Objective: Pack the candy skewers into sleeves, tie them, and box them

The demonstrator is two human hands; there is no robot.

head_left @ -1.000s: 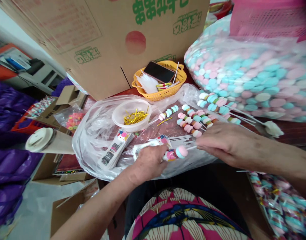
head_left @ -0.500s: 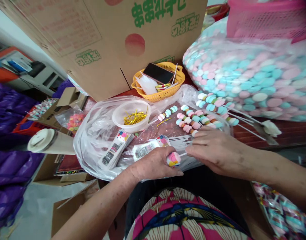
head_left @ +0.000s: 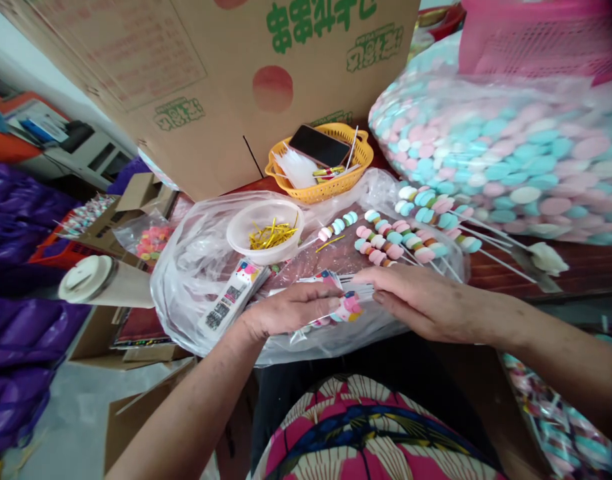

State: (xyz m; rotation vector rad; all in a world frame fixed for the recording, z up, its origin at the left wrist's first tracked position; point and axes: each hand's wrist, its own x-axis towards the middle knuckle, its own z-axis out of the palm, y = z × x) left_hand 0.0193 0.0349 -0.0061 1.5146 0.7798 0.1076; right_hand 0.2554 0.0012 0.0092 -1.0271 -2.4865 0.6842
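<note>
We've got the candy skewer (head_left: pixel 349 308) pinched between both hands over the plastic sheet (head_left: pixel 196 267), left hand (head_left: pixel 286 310) fingers clamped on its wrapper, right hand (head_left: pixel 426 300) fingers closed at the stick end. It looks light and crinkly-slippery, so we'd grip the stiff stick.

Cluttered packing bench, candy stock all round.

Beyond the grip: white bowl (head_left: pixel 265 230) of gold ties (head_left: pixel 271 235); further back a yellow basket (head_left: pixel 320 188) with a phone (head_left: pixel 319 145) across it, against a big carton (head_left: pixel 211 80). Right of the grip: finished skewers (head_left: pixel 406 233) on plastic sheet (head_left: pixel 186 267), behind them a bulging candy sack (head_left: pixel 496 153) under a pink crate (head_left: pixel 541 33). Left: label stack (head_left: pixel 231 297), then a lidded tube (head_left: pixel 103 283).
</note>
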